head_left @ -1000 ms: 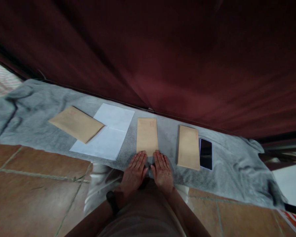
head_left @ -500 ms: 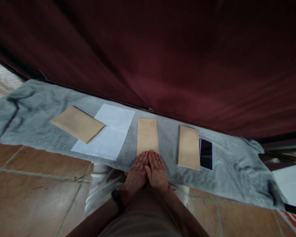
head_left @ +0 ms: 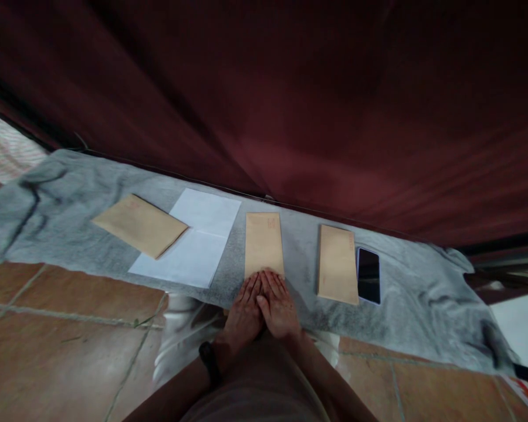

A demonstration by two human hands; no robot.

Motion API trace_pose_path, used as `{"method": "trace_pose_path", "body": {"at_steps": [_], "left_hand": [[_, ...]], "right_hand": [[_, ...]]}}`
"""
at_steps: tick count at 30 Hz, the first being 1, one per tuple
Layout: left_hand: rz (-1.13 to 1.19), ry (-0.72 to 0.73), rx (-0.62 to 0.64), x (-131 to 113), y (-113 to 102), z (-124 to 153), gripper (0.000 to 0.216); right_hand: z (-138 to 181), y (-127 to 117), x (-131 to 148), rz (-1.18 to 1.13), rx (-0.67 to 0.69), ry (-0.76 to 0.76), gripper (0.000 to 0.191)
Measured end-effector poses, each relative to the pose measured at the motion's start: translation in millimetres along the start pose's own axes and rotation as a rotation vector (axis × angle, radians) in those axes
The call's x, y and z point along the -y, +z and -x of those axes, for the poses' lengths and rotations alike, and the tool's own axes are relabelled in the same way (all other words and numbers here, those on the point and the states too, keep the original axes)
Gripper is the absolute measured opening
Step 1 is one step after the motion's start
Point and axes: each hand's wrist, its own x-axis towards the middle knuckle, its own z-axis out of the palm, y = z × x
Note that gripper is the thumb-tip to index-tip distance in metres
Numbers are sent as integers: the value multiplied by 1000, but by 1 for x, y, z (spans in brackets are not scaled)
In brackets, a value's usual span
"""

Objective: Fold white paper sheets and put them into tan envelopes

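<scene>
A brown paper envelope (head_left: pixel 263 241) with small red print lies upright in front of me on a grey cloth (head_left: pixel 299 264). My left hand (head_left: pixel 246 308) rests flat on its near end, fingers stretched out. Beside it, touching at the fingertips, my right hand (head_left: pixel 279 305) lies flat on the same end. The hands cover the envelope's near edge. To the left, another brown envelope (head_left: pixel 136 225) lies slanted, partly over white paper sheets (head_left: pixel 202 240) with a crease. On the right is a brown envelope stack (head_left: pixel 338 264).
A phone (head_left: pixel 368 275) with a dark screen and pale purple edge lies against the right envelope stack. Behind the cloth-covered surface hangs a dark red curtain (head_left: pixel 290 135). White carved supports (head_left: pixel 176 328) stand below, on a tiled floor (head_left: pixel 83 351).
Both hands stay flat on the middle envelope's near end. The view has shifted very slightly; the envelopes, paper and phone keep their places.
</scene>
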Motion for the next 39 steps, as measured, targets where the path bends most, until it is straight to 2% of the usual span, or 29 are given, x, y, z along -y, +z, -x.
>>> {"method": "trace_pose_path", "body": {"at_steps": [15, 22, 28, 32, 35, 39], "left_hand": [[-43, -66, -73, 10, -4, 7, 74], [6, -51, -77, 15, -14, -3, 64], [130, 70, -3, 0, -10, -37, 64], [149, 44, 12, -8, 7, -74, 65], [146, 35, 24, 0, 18, -103, 65], [125, 67, 29, 25, 24, -130, 63]], "right_hand": [[10, 0, -14, 95, -16, -27, 63], [14, 4, -17, 126, -36, -26, 62], [14, 14, -20, 132, -52, -34, 61], [14, 18, -19, 122, -61, -27, 57], [14, 18, -20, 114, -99, -22, 55], [13, 11, -19, 102, -70, -25, 51]]}}
